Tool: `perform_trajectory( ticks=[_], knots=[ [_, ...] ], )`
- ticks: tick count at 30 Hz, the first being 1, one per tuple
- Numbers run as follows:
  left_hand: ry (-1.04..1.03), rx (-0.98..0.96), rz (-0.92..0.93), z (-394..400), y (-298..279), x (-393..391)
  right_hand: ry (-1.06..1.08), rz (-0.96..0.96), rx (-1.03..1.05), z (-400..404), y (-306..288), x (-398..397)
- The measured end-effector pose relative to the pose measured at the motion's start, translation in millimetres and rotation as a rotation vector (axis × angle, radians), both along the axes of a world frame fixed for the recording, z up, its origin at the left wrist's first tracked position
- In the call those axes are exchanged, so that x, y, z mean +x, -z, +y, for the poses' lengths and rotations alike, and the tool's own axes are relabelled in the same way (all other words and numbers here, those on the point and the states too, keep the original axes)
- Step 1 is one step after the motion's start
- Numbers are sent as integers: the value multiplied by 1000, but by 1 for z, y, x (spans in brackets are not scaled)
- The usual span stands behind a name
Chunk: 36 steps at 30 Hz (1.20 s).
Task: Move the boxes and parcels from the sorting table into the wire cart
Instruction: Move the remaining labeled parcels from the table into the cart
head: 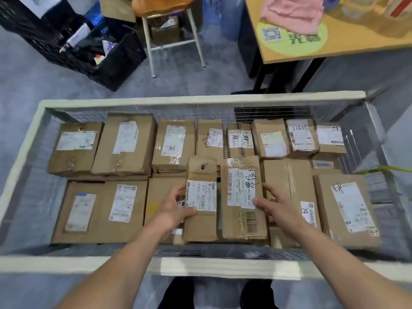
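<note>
I lean over the wire cart (26, 152), both bare arms reaching down past its pale padded near rim. My left hand (176, 208) grips the narrow brown box (201, 224) at its left edge: my thumb curls over the top just below its white shipping label, and my other fingers wrap round the side and under it. That box lies on top of the packed layer, near the middle of the cart, long side running near to far, with a small hole in its far flap.

My right hand (276, 206) rests on the wider box (243, 219) just to the right. My thumb presses the lower right corner of its label and my fingers, spread slightly apart, lie along its right edge, touching it without closing round it. This box carries a barcode near its near end and black handwriting on the label. The two boxes lie side by side with a thin gap between them.

Beneath and around them the cart is filled with labelled cardboard parcels (127, 143) in two rows, far and near, packed edge to edge.

Beyond the cart, on the grey floor, stand a black plastic crate (116, 63) at the far left and a white-legged stool (171, 43). At the far right is a wooden table (334, 43) with a pink cloth (294, 14) on it.
</note>
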<state>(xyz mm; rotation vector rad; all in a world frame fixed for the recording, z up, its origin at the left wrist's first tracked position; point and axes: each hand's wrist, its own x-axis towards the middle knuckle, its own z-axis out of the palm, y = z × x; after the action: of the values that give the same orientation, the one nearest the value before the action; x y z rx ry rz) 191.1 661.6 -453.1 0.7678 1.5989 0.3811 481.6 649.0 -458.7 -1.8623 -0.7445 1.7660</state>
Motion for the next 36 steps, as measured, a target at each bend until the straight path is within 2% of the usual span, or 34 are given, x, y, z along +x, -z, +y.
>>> perform_trajectory(
  ticks=[13, 21, 29, 36],
  knots=[
    [16, -90, -51, -11, 67, -6, 20, -58, -119, -10, 56, -29],
    [101, -101, 65, -19, 84, 16, -19, -300, -53, -22, 70, -42],
    [196, -51, 117, -22, 61, 13, -174, -467, 30, -29, 33, -52],
    [373, 148, 303, -5, -20, 16, -268, -536, 88, -25, -45, -53]
  ],
)
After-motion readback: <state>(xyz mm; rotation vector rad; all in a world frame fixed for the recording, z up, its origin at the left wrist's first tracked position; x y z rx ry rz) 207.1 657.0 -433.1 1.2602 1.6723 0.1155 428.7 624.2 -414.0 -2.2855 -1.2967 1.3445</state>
